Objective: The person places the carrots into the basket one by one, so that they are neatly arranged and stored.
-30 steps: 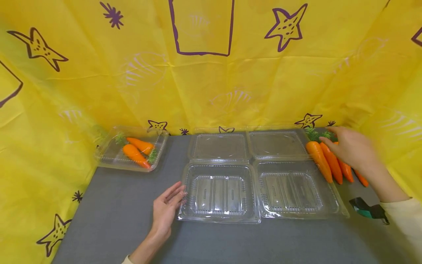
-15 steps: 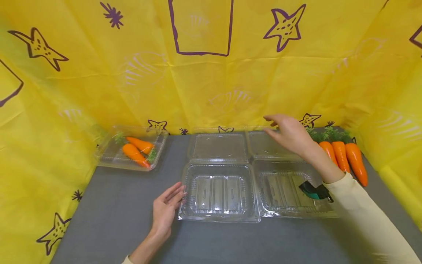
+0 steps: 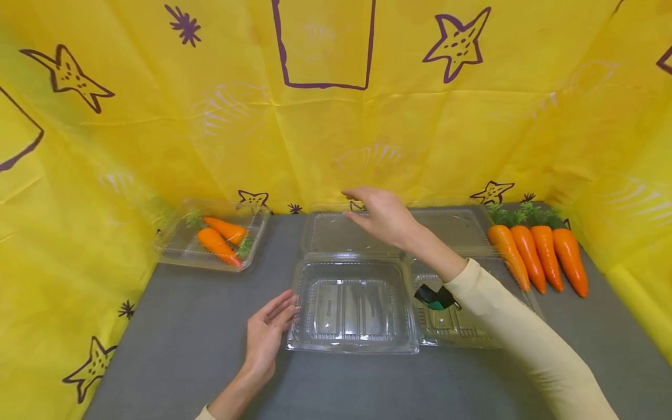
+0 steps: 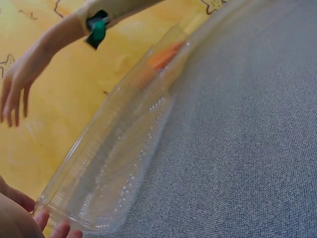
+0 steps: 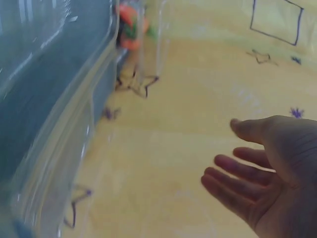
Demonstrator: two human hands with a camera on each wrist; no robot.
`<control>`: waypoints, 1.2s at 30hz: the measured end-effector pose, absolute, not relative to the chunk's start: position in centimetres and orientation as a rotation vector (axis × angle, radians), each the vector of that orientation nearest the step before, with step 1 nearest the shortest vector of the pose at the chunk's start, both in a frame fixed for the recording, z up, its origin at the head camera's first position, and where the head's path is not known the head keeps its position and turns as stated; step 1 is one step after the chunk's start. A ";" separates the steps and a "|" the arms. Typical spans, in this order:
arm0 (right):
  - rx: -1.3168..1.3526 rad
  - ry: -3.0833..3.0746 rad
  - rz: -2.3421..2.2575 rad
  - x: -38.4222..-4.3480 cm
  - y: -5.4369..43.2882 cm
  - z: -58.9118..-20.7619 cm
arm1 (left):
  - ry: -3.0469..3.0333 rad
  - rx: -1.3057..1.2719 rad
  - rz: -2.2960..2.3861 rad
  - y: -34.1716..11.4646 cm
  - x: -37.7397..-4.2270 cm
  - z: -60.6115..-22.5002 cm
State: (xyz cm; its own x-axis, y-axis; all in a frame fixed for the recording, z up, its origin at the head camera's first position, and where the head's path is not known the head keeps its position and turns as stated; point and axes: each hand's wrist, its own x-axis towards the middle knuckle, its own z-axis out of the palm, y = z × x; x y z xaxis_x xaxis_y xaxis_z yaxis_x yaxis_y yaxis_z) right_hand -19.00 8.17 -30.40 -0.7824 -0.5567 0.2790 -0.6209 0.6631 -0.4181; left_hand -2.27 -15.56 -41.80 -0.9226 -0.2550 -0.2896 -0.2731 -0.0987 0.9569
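Observation:
Two clear plastic clamshell boxes stand side by side, lids folded back: the left box (image 3: pixel 352 345) and the right box (image 3: pixel 475 338). My left hand (image 3: pixel 265 335) touches the left box's left rim, fingertips right at its edge. In the left wrist view, fingers (image 4: pixel 60 229) show by the box's corner. My right hand (image 3: pixel 385 219) reaches across in the air, over the lid (image 3: pixel 325 233) of the left box. The right wrist view shows the right hand (image 5: pixel 267 173) with spread, slightly bent fingers and nothing between them. Its forearm covers part of the right box.
Several orange carrots (image 3: pixel 548 256) with green tops lie in a row at the right. At the back left, another clear box (image 3: pixel 170 256) holds two carrots (image 3: pixel 216 245). Yellow patterned cloth (image 3: pixel 315 146) stands behind the grey table (image 3: pixel 189 326).
My right hand has moved left from over the carrots, past the right box's lid, to over the left box's lid. My left hand has stayed at the left box's rim.

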 end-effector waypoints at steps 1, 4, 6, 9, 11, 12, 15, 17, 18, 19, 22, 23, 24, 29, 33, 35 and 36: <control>0.991 -2.736 0.792 -19.1 7.4 -30.5 | 2.097 -0.614 2.239 -15.6 -2.3 -41.8; 1.028 -2.731 0.862 -19.1 5.3 -30.9 | 2.099 -0.616 2.226 -15.7 -2.3 -41.9; 1.053 -2.741 0.902 -19.1 4.0 -31.2 | 2.109 -0.612 2.204 -15.8 -2.3 -41.9; 1.116 -2.735 0.908 -19.2 2.3 -31.6 | 2.115 -0.599 2.179 -15.8 -2.3 -41.8; 1.168 -2.723 0.889 -19.3 1.1 -32.0 | 2.107 -0.593 2.182 -15.8 -2.3 -41.7; 1.193 -2.723 0.871 -19.3 0.6 -32.2 | 2.102 -0.596 2.180 -15.8 -2.3 -41.7; 1.255 -2.741 0.851 -19.4 -1.0 -33.0 | 2.100 -0.598 2.159 -15.8 -2.4 -41.5; 1.271 -2.771 0.861 -19.3 -1.9 -33.5 | 2.108 -0.599 2.143 -15.8 -2.6 -41.5; 1.277 -2.787 0.873 -19.3 -2.4 -33.8 | 2.114 -0.600 2.138 -15.9 -2.6 -41.4; 1.277 -2.801 0.886 -19.3 -2.7 -34.1 | 2.120 -0.598 2.140 -15.9 -2.7 -41.4; 1.275 -2.822 0.893 -19.3 -3.5 -34.8 | 2.151 -0.608 2.170 -16.3 -2.8 -41.3; 1.273 -2.825 0.887 -19.4 -3.8 -34.9 | 2.160 -0.611 2.192 -16.5 -2.9 -41.1; 1.269 -2.829 0.877 -19.4 -4.0 -35.1 | 2.176 -0.618 2.214 -16.9 -3.0 -40.9; 1.234 -2.851 0.828 -19.4 -4.5 -35.7 | 2.252 -0.668 2.446 -19.8 -4.5 -38.0; 1.238 -2.844 0.856 -19.4 -5.0 -35.8 | 2.312 -0.702 2.590 -22.7 -5.7 -35.0; 1.237 -2.851 0.862 -19.4 -5.3 -35.8 | 2.327 -0.709 2.615 -24.0 -6.2 -34.0; 1.232 -2.858 0.863 -19.4 -5.4 -35.8 | 2.321 -0.717 2.623 -24.6 -6.4 -33.6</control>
State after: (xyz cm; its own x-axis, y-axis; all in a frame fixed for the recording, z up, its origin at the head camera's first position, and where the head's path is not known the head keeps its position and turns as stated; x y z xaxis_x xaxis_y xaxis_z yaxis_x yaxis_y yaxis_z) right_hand -19.39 -5.38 -35.75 -0.7055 -0.6975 0.1258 -0.6505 0.5668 -0.5055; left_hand -6.44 -24.58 -33.63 -0.8307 -0.5567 -0.0077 0.0602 -0.1035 0.9928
